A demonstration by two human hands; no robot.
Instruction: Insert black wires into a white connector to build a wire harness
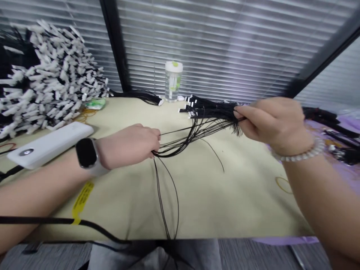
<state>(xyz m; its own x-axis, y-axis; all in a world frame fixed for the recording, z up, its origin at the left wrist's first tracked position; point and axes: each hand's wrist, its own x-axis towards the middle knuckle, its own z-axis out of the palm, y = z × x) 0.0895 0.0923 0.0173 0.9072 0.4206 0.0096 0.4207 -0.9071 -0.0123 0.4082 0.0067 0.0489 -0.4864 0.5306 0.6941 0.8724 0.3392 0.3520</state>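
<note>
Thin black wires [185, 141] stretch in a loose bundle between my two hands, above the table. My left hand [137, 141], with a watch on its wrist, is closed round one end of them. Two or three strands hang from it past the table's front edge. My right hand [270, 122], wearing a bead bracelet, pinches the other end of the wires. Just behind lies a thick bunch of black cables [210, 108] with white connectors at its left end. My right fingertips overlap that bunch in view; whether they touch it I cannot tell.
A big heap of white-tipped cables [64, 71] fills the back left. Near it lies a white power bank [50, 144]. A clear bottle [172, 82] stands at the back by the blinds. A black cord with a yellow tag [83, 200] crosses the front left. More cables [345, 150] lie at right.
</note>
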